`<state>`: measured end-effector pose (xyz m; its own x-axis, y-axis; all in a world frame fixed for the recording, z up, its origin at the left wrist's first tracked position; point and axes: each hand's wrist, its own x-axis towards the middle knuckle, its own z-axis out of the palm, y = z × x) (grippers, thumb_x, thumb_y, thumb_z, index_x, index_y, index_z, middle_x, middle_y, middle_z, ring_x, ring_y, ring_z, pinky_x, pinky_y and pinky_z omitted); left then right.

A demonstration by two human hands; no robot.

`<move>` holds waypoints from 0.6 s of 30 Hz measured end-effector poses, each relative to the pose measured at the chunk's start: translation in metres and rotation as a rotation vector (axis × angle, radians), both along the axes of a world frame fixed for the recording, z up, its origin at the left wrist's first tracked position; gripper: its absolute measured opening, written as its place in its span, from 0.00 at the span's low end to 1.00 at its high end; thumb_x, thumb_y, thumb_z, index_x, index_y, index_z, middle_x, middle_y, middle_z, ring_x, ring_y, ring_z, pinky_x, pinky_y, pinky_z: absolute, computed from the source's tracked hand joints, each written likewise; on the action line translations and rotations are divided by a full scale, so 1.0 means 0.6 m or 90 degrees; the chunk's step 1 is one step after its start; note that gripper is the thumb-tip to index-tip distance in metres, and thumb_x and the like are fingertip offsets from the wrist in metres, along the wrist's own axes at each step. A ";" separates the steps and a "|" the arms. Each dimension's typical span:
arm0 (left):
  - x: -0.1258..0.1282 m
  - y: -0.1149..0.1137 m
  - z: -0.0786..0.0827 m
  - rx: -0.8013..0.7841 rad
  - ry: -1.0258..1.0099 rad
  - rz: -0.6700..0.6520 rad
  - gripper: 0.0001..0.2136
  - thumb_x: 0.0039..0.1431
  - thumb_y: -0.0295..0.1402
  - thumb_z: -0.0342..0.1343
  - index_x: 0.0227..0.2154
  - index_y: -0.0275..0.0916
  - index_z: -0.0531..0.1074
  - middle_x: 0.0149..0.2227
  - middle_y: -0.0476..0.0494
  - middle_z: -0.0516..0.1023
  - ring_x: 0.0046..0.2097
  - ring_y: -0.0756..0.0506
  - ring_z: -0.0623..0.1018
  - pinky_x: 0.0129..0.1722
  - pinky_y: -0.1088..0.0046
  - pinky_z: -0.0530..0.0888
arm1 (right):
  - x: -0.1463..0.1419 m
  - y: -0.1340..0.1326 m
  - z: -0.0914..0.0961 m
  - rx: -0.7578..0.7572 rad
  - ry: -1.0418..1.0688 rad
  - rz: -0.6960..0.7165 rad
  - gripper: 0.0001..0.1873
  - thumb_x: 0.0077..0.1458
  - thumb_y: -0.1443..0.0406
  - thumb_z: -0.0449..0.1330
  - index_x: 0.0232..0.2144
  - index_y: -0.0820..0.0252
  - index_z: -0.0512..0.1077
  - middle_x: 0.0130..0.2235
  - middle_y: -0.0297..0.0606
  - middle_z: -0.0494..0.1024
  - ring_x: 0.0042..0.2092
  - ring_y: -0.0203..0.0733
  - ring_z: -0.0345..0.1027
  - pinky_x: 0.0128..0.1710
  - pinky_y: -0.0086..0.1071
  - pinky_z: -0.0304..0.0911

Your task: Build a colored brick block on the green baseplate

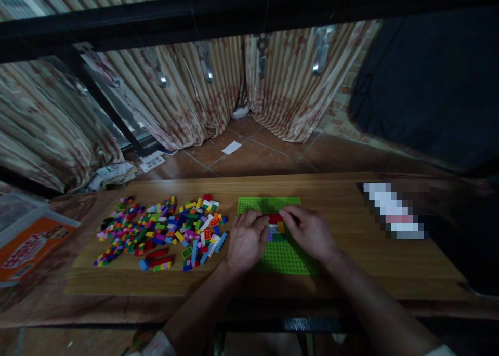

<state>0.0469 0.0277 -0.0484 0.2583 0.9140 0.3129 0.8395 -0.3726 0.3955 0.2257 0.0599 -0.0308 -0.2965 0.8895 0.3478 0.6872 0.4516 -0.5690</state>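
A green studded baseplate lies on the wooden board. Near its middle stands a small group of toy bricks, with a yellow brick, a white brick and a lavender brick showing. At the far side of this group is a red brick. My left hand grips its left end with bent fingers, and my right hand pinches its right end. My fingers partly cover the red brick. Whether it is pressed fully onto the bricks cannot be seen.
Loose bricks of many colours are spread over the left half of the wooden board. A blurred-out object lies at its right end. An orange-labelled plastic box stands at far left. Striped curtains hang behind a dark bar.
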 end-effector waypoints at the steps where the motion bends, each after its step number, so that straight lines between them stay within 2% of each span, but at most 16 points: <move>1: 0.000 0.000 0.000 -0.003 -0.005 0.004 0.12 0.62 0.30 0.50 0.46 0.42 0.73 0.46 0.43 0.73 0.47 0.43 0.72 0.50 0.60 0.70 | -0.001 0.000 -0.003 -0.010 -0.011 0.011 0.14 0.62 0.60 0.50 0.32 0.56 0.74 0.33 0.37 0.79 0.34 0.39 0.72 0.37 0.31 0.64; 7: -0.002 0.002 -0.001 -0.023 -0.025 0.029 0.12 0.61 0.31 0.52 0.46 0.43 0.73 0.46 0.44 0.73 0.47 0.43 0.73 0.49 0.62 0.71 | -0.009 0.002 -0.021 -0.019 -0.039 0.027 0.09 0.59 0.62 0.54 0.34 0.56 0.74 0.33 0.36 0.75 0.35 0.40 0.70 0.35 0.32 0.63; 18: -0.003 -0.003 0.005 -0.063 -0.069 0.041 0.12 0.60 0.30 0.51 0.47 0.42 0.70 0.47 0.44 0.73 0.48 0.44 0.74 0.51 0.64 0.72 | -0.008 0.001 -0.023 -0.018 -0.017 0.073 0.07 0.56 0.65 0.57 0.33 0.55 0.76 0.36 0.37 0.74 0.37 0.40 0.69 0.39 0.35 0.66</move>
<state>0.0453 0.0257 -0.0454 0.1672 0.9554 0.2433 0.8110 -0.2737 0.5171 0.2206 0.0605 -0.0448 -0.4062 0.8583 0.3136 0.6472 0.5125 -0.5643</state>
